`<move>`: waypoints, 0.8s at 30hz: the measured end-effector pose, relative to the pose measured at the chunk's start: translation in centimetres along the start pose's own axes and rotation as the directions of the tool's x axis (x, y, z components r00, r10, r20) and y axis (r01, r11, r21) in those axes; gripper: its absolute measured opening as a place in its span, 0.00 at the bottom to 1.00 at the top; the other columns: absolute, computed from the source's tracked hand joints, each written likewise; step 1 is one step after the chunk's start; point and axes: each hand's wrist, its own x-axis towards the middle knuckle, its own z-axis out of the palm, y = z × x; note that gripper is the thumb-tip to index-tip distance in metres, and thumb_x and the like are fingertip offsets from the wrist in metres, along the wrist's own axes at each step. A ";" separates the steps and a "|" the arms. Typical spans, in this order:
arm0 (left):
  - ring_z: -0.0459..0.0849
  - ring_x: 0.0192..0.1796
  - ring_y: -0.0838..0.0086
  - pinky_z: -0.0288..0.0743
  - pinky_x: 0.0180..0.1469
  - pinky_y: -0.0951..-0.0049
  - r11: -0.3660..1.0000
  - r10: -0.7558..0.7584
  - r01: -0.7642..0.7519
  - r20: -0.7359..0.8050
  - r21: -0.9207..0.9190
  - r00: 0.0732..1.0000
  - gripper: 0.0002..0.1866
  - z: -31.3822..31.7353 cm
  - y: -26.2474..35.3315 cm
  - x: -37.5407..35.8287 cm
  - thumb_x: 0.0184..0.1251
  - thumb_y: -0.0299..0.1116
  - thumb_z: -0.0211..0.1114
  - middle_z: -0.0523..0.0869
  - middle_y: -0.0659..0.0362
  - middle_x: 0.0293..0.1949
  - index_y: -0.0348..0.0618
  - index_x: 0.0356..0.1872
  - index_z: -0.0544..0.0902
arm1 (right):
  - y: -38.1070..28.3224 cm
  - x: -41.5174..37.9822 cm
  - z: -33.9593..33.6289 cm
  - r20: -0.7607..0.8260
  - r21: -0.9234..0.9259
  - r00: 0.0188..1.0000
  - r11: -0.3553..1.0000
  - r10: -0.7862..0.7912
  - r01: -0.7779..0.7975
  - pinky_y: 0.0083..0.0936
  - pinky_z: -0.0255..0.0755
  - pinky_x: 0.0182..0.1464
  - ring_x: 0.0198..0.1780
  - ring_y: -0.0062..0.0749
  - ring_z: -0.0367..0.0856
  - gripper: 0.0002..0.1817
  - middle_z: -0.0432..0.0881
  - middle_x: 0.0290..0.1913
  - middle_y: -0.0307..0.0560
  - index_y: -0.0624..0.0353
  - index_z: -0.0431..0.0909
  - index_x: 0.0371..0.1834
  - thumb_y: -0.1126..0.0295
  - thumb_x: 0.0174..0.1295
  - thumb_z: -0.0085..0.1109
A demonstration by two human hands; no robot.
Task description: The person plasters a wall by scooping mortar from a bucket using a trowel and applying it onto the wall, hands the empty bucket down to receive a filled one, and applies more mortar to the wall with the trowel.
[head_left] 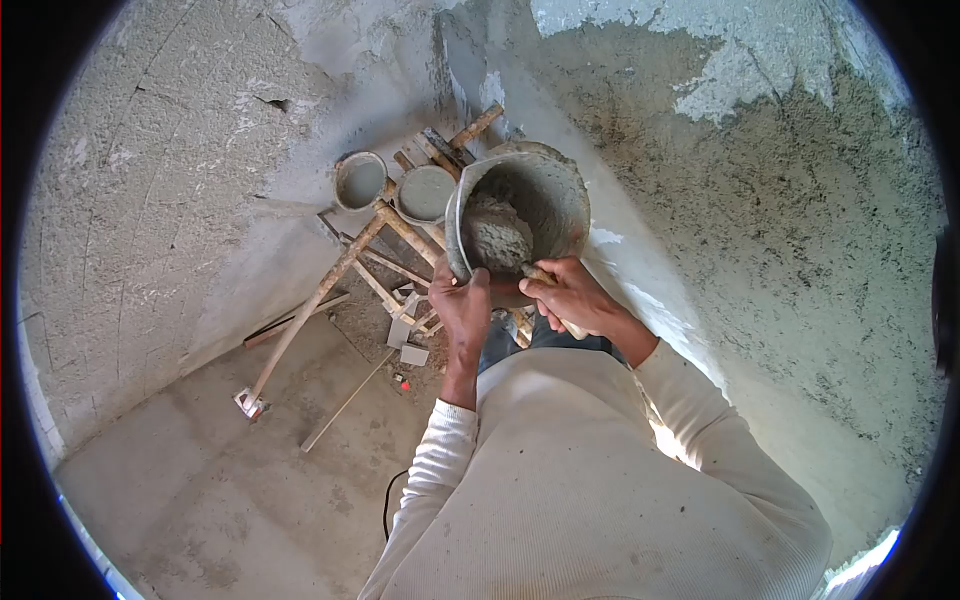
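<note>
A grey, mortar-crusted bucket (pixel 566 200) is tilted with its mouth towards me. My left hand (pixel 460 308) is closed on its near rim, thumb over the edge. In my right hand (pixel 585 298), fingers are wrapped round the wooden handle of a trowel (pixel 543 275). The trowel's blade reaches into the bucket and is mostly hidden by a lump of wet grey mortar (pixel 498 235). What supports the bucket from below cannot be made out.
Two smaller buckets, one with grey liquid (pixel 361 182) and one with a grey mix (pixel 426 193), stand left of the large bucket. A wooden trestle (pixel 315 305) spreads its legs below. Rough plastered walls meet in a corner; a thin stick (pixel 345 402) lies on the concrete floor (pixel 200 500).
</note>
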 end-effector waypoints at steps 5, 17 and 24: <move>0.86 0.43 0.82 0.81 0.49 0.76 0.982 -0.049 0.038 -0.056 -0.184 0.997 0.12 1.0 -1.5 -0.5 0.66 0.16 0.64 0.94 0.62 0.42 0.31 0.48 0.90 | 1.2 0.6 -1.6 -0.007 -0.230 0.998 0.971 0.070 -0.070 0.33 0.73 0.20 0.20 0.29 0.78 0.26 0.79 0.26 0.43 0.75 0.80 0.57 0.55 0.81 0.64; 0.87 0.39 0.77 0.81 0.44 0.74 0.934 -0.185 0.078 -0.283 -0.350 0.941 0.11 -5.4 -10.1 -2.9 0.68 0.18 0.67 0.92 0.61 0.42 0.32 0.49 0.88 | -9.1 0.9 -1.5 0.079 -0.821 0.903 0.486 -0.421 0.299 0.50 0.85 0.50 0.45 0.67 0.92 0.21 0.92 0.41 0.66 0.67 0.86 0.51 0.57 0.74 0.72; 0.89 0.45 0.75 0.83 0.50 0.72 0.962 -0.202 0.101 -0.415 -0.253 0.887 0.17 -14.6 -14.9 -7.4 0.71 0.18 0.65 0.93 0.56 0.49 0.26 0.58 0.87 | -18.1 9.3 -6.0 0.463 -0.303 0.819 0.807 -0.341 0.507 0.32 0.86 0.30 0.26 0.34 0.87 0.22 0.89 0.32 0.52 0.65 0.87 0.50 0.54 0.75 0.75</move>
